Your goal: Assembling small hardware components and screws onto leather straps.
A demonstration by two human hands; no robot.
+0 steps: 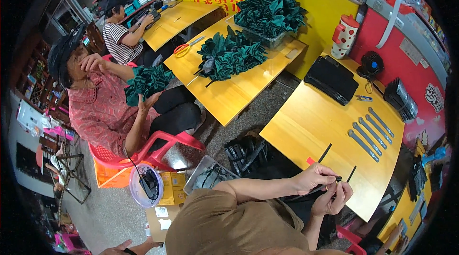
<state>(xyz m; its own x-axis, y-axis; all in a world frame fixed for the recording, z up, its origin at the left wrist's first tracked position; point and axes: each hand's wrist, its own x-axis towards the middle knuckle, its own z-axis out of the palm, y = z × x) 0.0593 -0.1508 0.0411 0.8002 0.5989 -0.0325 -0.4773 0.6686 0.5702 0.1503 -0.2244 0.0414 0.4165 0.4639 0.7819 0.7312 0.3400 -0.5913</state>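
My left hand and my right hand meet at the near edge of a yellow wooden table. Both pinch a small narrow black strip between the fingertips. Two more thin black strips and a small red piece lie on the table right by my hands. Further along the table, several grey flat strips are laid side by side in a row.
A black stack, a small black fan, a dotted jug and a dark bundle stand on my table. Green fabric piles and orange scissors cover the neighbouring table. A seated person holds green fabric. A tray sits on the floor.
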